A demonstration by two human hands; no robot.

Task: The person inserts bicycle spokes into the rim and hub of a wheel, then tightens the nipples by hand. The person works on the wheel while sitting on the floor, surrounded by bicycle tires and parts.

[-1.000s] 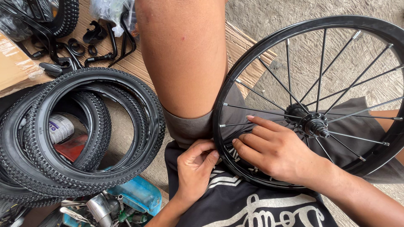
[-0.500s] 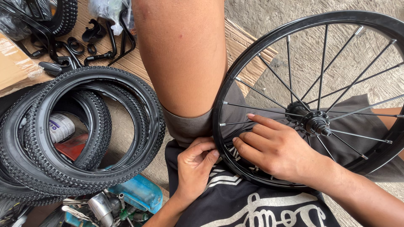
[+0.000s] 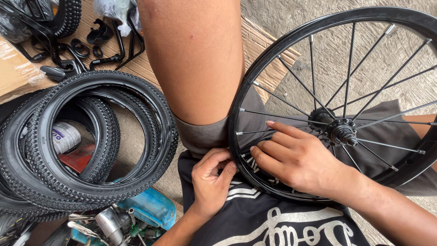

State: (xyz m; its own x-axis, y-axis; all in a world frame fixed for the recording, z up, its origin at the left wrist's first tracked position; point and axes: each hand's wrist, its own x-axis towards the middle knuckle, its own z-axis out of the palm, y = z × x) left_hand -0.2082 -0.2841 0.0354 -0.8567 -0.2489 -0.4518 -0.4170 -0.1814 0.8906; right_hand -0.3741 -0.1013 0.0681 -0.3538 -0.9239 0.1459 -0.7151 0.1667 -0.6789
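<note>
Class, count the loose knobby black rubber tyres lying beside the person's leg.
3: the top knobby black rubber tyre, a smaller one inside it, another beneath at the left edge. More may be hidden.

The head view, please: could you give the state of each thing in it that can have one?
Black spoked wheel: bare rim, no tyre, resting on the lap.
Left hand: fingers curled against the rim's lower edge.
Right hand: laid over the spokes, fingertips at the rim.
Knobby tyres: unmounted, stacked on the floor.

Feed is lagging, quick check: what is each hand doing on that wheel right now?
Left hand: fingers curled, pinching at the black wheel rim.
Right hand: fingers extended, pressing on the rim's inside, gripping nothing.
</note>
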